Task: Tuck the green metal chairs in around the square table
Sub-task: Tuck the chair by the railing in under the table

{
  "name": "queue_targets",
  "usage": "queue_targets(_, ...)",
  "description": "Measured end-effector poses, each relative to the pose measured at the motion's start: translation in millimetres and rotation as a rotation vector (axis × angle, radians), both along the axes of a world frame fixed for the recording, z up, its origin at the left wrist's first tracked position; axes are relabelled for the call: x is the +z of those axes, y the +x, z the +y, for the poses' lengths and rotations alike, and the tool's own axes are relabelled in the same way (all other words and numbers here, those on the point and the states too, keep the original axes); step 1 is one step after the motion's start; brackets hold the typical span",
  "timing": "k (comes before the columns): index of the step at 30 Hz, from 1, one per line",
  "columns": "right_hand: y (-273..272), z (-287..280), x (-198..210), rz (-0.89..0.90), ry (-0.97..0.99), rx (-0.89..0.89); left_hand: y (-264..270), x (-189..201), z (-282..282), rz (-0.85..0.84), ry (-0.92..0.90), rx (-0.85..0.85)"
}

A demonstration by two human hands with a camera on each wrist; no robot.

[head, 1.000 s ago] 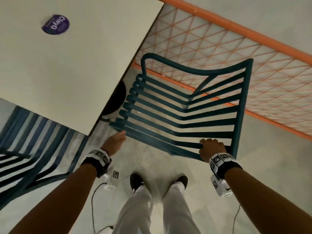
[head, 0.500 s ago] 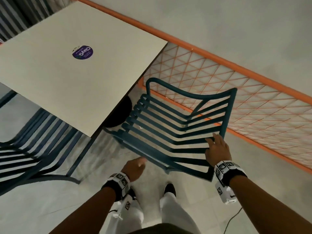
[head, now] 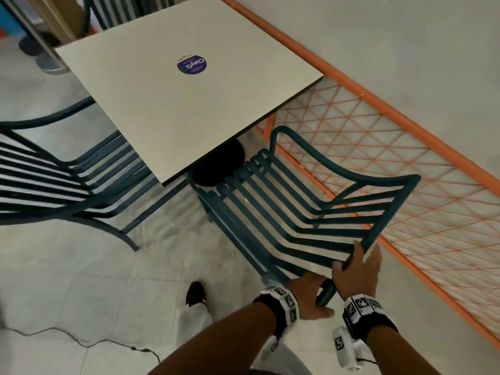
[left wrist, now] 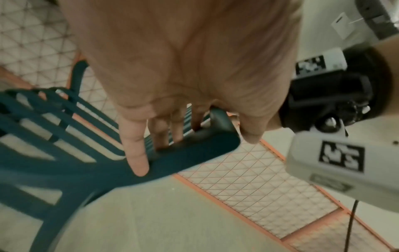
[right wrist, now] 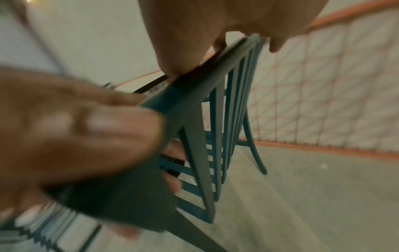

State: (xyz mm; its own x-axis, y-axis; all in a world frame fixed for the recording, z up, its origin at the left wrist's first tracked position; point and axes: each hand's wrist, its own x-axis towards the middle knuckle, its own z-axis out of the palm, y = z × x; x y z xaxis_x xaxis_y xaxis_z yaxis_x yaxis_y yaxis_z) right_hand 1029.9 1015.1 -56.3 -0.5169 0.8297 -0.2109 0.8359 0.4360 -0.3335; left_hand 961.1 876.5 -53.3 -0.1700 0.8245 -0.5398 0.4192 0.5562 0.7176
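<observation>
Fingers (head: 341,264) of both hands curl over the green chair (head: 286,212)'s top rail — holding it — beside the square table (head: 162,109).

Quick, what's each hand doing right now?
Left hand: grips the chair backrest's top rail.
Right hand: grips the same rail near its corner.

Pale tiled floor (head: 81,266); orange mesh railing (head: 405,163); plain wall (head: 405,36).

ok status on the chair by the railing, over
Both hands, left hand and right hand, grip the chair backrest. Seat front at the table corner, not under. Orange railing close alongside.
</observation>
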Motion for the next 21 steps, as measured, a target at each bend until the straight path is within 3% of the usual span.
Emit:
queue_targets(3, -8, -4, -3, -0.006, -0.234, -0.114, 15, -6, -4, 0.075, 0.027, 0.058)
queue_targets(9, -23, 19, 1, -0.128, -0.210, -0.136, 6, 5, 3, 0.205, 0.077, -0.084)
queue_targets(21, -59, 16, 3, -0.097, -0.261, -0.127, -30, 5, -7, 0.152, 0.043, -0.013)
